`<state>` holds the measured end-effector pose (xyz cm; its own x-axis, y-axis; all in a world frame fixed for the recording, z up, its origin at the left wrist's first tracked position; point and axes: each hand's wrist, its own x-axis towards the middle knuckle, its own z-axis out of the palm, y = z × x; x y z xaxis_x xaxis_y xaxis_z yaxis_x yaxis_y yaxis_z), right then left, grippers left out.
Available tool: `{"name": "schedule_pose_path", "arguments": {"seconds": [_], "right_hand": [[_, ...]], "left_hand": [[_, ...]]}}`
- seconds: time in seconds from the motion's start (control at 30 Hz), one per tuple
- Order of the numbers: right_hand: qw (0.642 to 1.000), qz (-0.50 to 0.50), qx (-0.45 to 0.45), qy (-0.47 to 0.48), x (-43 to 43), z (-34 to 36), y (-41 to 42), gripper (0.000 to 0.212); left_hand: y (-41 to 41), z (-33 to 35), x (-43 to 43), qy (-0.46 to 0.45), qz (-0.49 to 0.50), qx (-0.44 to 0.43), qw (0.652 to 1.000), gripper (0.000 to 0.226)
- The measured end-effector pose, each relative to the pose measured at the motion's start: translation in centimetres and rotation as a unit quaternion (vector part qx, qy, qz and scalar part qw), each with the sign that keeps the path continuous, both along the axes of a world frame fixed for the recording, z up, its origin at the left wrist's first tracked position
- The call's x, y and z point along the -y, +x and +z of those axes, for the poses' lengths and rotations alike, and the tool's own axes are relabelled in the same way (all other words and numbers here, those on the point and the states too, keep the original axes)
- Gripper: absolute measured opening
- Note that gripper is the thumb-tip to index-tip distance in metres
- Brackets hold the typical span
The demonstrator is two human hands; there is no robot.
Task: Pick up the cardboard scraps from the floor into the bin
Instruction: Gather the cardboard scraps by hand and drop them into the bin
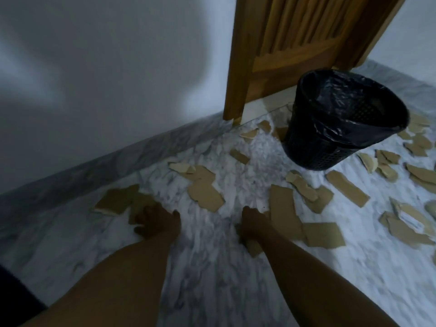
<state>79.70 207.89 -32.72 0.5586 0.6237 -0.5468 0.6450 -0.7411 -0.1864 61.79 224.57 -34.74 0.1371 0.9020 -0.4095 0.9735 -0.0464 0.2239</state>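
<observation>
Marble floor (212, 267), pale and veined, runs out under both my forearms. My left hand (157, 224) is down at floor level with its fingers spread over a brown scrap (141, 206); whether they have closed on it I cannot tell, as the hand hides the contact. My right hand (253, 223) is low too, curled, with a small piece (254, 247) showing beneath the wrist; grasped or merely underneath, the blur will not let me say. Just right of that hand lies a long strip (283, 206), its long axis running away from me, so my right hand is the nearer one for it. Between the hands and slightly beyond sits a broad torn piece (206, 193). More cardboard scraps (346, 187) scatter to the right and further out. Beyond them, ahead and to my right, stands the black bin (344, 123), lined with a dark bag, in front of a wooden door (295, 43). I judge the gathering barely begun.
</observation>
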Motion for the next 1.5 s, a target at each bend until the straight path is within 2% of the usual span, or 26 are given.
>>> {"name": "schedule_pose_path", "arguments": {"seconds": [0.1, 0.17, 0.27, 0.33, 0.4, 0.5, 0.57, 0.63, 0.67, 0.73, 0.8, 0.87, 0.93, 0.97, 1.0, 1.07, 1.17, 1.27, 1.33, 1.37, 1.43, 1.5], "right_hand": [[1.000, -0.021, -0.001, 0.005, -2.9, 0.6, -0.9, 0.033], [0.999, -0.018, -0.028, -0.005, -5.7, 1.0, -1.3, 0.036], [0.998, -0.041, -0.042, -0.008, -9.9, 1.4, -1.6, 0.057], [0.996, -0.081, -0.038, 0.005, -12.3, 1.8, -2.0, 0.061], [0.995, -0.092, -0.019, 0.012, -13.9, 1.1, -2.3, 0.060], [0.996, -0.064, 0.046, 0.041, -13.4, -0.2, -3.6, 0.050], [0.993, -0.069, 0.058, 0.072, -12.6, -0.7, -4.1, 0.057], [0.988, -0.102, -0.031, 0.108, -12.7, 0.0, -3.2, 0.077], [0.987, -0.094, -0.074, 0.108, -13.0, 0.5, -2.5, 0.078], [0.994, -0.015, -0.107, 0.029, -13.8, 2.0, -0.1, 0.065], [0.993, 0.020, -0.113, -0.019, -14.8, 3.5, 1.3, 0.053], [0.995, 0.004, -0.094, 0.037, -16.8, 3.5, 1.1, 0.051], [0.995, -0.029, -0.066, 0.070, -19.1, 2.7, 0.7, 0.051], [0.995, -0.029, -0.058, 0.075, -20.5, 1.8, -0.1, 0.050], [0.996, -0.029, -0.043, 0.069, -20.4, 1.4, -0.4, 0.049], [0.997, -0.030, -0.024, 0.068, -20.1, 0.8, -1.6, 0.050], [0.995, -0.034, 0.004, 0.090, -19.1, 0.0, -2.0, 0.052], [0.992, -0.056, 0.003, 0.110, -19.0, 0.0, -3.9, 0.052], [0.989, -0.098, -0.019, 0.112, -18.4, -0.2, -4.4, 0.057], [0.985, -0.124, -0.027, 0.118, -18.0, -0.3, -4.5, 0.061], [0.979, -0.166, -0.040, 0.110, -17.4, 0.0, -4.4, 0.070], [0.982, -0.165, -0.048, 0.082, -16.7, 0.4, -4.1, 0.075]], "left_hand": [[1.5, 0.7, 3.5, 0.088, -0.133, -0.020, 0.987, 0.057], [2.0, 0.4, 3.8, 0.103, -0.178, -0.002, 0.979, 0.059], [2.9, 0.8, 3.2, 0.032, -0.098, 0.084, 0.991, 0.073], [3.2, 0.8, 2.1, -0.006, -0.027, 0.143, 0.989, 0.089], [3.0, 0.7, 0.9, -0.042, -0.036, 0.148, 0.987, 0.115], [2.1, 0.9, -0.3, -0.084, -0.046, 0.092, 0.991, 0.129], [1.6, 1.2, -0.8, -0.082, -0.028, 0.042, 0.995, 0.120], [1.2, 1.1, -1.8, -0.031, -0.061, 0.019, 0.997, 0.091], [0.8, 0.8, -2.4, -0.005, -0.095, 0.015, 0.995, 0.082], [0.3, 1.1, -3.5, 0.041, -0.147, 0.023, 0.988, 0.077], [-0.2, 1.7, -5.2, 0.069, -0.159, 0.015, 0.985, 0.078], [-1.5, 2.0, -7.7, 0.062, -0.141, 0.000, 0.988, 0.081], [-3.2, 1.6, -10.1, 0.042, -0.049, -0.032, 0.997, 0.088], [-4.8, 1.6, -11.4, 0.013, 0.018, -0.048, 0.999, 0.093], [-5.5, 1.2, -12.3, -0.039, 0.034, -0.040, 0.998, 0.100], [-7.0, 0.5, -14.3, -0.114, 0.005, -0.028, 0.993, 0.113], [-6.7, 0.6, -15.0, -0.111, 0.004, -0.026, 0.994, 0.116], [-6.4, 0.9, -15.0, -0.033, -0.008, -0.045, 0.998, 0.106], [-5.0, 1.5, -14.4, 0.003, -0.033, -0.049, 0.998, 0.107], [-4.3, 1.8, -14.1, 0.014, -0.048, -0.038, 0.998, 0.105], [-3.2, 1.8, -14.0, 0.028, -0.052, 0.023, 0.998, 0.086], [-2.5, 1.6, -13.7, 0.020, -0.053, 0.050, 0.997, 0.073]]}}
